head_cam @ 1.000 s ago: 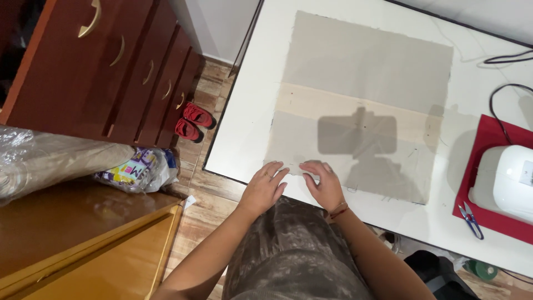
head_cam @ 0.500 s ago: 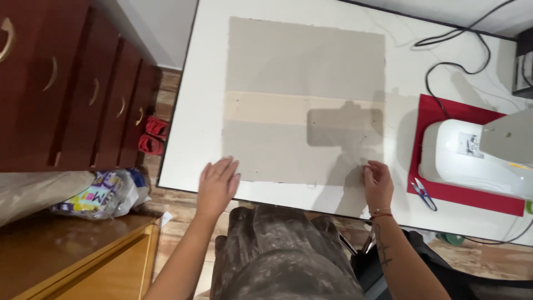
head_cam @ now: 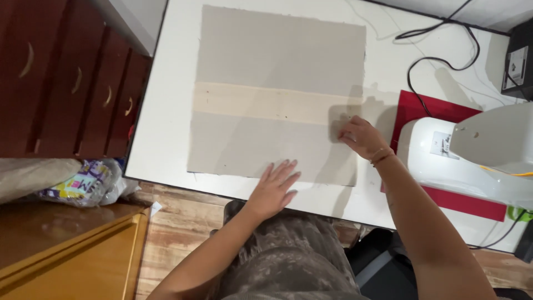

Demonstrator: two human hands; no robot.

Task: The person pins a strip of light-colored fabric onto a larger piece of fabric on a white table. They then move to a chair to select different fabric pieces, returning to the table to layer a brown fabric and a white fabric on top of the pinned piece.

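A square grey piece of fabric [head_cam: 277,55] with a pale cream band across its middle lies flat on the white table [head_cam: 172,100]. My left hand [head_cam: 275,189] rests palm down, fingers spread, on the fabric's near edge. My right hand [head_cam: 361,136] presses on the fabric's right edge beside the cream band, fingers bent, a thin bracelet on the wrist. Neither hand holds anything.
A white sewing machine [head_cam: 472,155] stands on a red mat [head_cam: 433,111] at the table's right, with black cables [head_cam: 433,50] behind it. A dark red chest of drawers [head_cam: 66,89] is at the left, a wooden surface [head_cam: 66,244] and plastic bag [head_cam: 83,180] below it.
My right hand moved up along the fabric's right edge to the cream band. My left hand slid right along the near edge. The view shifted right and closer.
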